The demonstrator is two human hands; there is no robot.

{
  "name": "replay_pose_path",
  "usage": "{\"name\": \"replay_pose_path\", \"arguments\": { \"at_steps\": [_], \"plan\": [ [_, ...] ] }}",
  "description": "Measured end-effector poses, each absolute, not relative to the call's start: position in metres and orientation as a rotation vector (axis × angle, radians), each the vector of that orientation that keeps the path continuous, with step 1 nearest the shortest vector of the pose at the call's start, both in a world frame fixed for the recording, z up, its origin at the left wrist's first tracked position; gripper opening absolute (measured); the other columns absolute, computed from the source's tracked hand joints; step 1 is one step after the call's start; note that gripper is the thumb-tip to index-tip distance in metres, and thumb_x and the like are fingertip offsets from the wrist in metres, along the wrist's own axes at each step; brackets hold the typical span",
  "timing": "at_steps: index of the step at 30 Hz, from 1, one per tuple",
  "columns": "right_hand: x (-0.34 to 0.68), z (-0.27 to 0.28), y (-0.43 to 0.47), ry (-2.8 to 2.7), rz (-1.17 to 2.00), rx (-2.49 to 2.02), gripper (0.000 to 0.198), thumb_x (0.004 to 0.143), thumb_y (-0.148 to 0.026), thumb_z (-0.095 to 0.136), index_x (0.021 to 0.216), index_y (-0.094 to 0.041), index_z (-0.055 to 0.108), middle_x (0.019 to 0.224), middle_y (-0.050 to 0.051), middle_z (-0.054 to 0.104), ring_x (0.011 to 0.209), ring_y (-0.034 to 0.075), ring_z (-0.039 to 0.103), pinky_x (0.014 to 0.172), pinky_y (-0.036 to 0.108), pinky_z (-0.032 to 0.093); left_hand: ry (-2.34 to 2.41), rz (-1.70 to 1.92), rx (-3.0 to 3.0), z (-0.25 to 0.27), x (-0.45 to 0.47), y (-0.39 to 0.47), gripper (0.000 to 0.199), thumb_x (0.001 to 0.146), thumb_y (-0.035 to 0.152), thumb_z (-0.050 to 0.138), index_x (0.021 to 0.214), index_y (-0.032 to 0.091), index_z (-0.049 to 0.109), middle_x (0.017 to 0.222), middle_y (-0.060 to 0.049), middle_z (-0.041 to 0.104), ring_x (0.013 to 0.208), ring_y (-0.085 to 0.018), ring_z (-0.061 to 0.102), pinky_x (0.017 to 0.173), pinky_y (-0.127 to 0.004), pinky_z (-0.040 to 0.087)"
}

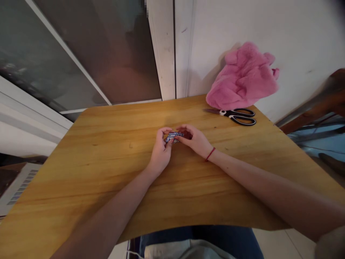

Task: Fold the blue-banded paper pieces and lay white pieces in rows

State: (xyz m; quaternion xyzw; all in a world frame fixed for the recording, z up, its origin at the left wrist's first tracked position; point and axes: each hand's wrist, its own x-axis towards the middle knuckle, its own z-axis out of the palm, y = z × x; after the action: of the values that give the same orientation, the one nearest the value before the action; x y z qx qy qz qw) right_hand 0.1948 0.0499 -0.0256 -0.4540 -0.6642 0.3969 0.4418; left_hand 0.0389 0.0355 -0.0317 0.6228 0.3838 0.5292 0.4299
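inward curl left hand (161,151) and right hand (198,141), pinching a patterned item (172,136).

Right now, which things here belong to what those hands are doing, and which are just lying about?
In use:
small blue-and-white patterned item, held between left hand and right hand; too small to identify

Apparently lying about:
scissors with black, pale-edged handles, untouched
crumpled, fluffy pink fabric bundle, untouched
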Motion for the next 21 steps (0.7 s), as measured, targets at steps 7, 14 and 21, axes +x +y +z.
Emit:
{"name": "replay_pose_path", "arguments": {
  "at_steps": [7,14,21],
  "plan": [
    [0.194,-0.026,0.046,-1.630,0.986,-1.041,0.023,0.078,-0.032,0.063,0.096,-0.018,0.066,0.087,0.004,0.069,0.075,0.015,0.061,0.069,0.029,0.049,0.989,1.391,1.545,-0.024,0.036,0.035,0.011,0.081,0.012,0.057,0.088,0.020,0.054,0.086,-0.001,0.059,0.084,-0.013,0.058,0.082,-0.028,0.046],
    [0.198,-0.024,0.049,-1.840,0.635,-1.202,0.011,0.079,-0.022,0.063,0.087,-0.016,0.070,0.082,0.003,0.063,0.068,0.011,0.053,0.064,0.025,0.044,1.307,1.168,1.655,-0.021,0.032,0.039,0.010,0.078,0.013,0.060,0.085,0.021,0.059,0.080,0.000,0.062,0.071,-0.013,0.055,0.070,-0.027,0.043],
    [0.196,-0.024,0.051,-1.940,0.696,-1.271,0.021,0.076,-0.015,0.064,0.096,-0.014,0.067,0.083,0.003,0.065,0.065,0.011,0.051,0.063,0.024,0.041,1.258,1.134,1.602,-0.022,0.033,0.038,0.017,0.073,0.010,0.063,0.086,0.021,0.059,0.086,-0.001,0.063,0.076,-0.014,0.057,0.071,-0.027,0.043]
  ]
}}
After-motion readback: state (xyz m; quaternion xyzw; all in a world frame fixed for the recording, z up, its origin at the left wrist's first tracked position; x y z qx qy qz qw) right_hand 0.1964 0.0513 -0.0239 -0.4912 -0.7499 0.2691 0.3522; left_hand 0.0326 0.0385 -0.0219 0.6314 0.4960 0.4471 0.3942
